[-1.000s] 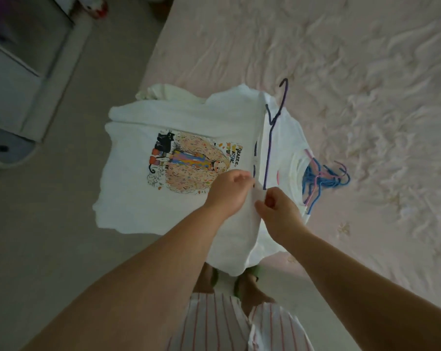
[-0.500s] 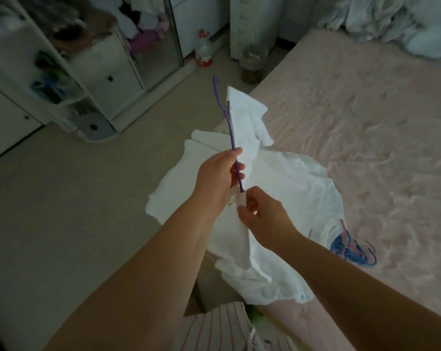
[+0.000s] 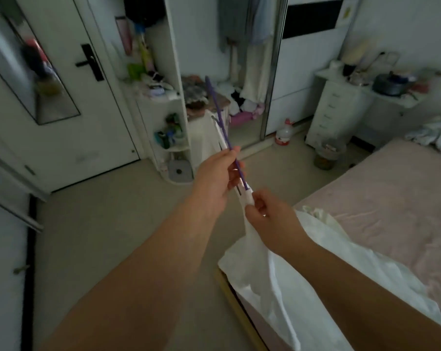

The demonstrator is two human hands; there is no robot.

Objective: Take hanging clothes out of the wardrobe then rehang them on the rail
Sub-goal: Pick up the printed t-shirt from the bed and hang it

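Hanger (image 3: 224, 134), purple and thin, is standing up at the frame's centre because the left hand (image 3: 215, 178) is pinching it, while the right hand (image 3: 270, 214) is clenching the white shirt (image 3: 285, 282), which is trailing toward the bed (image 3: 391, 198) at lower right, probably readying it for the wardrobe (image 3: 239, 46).
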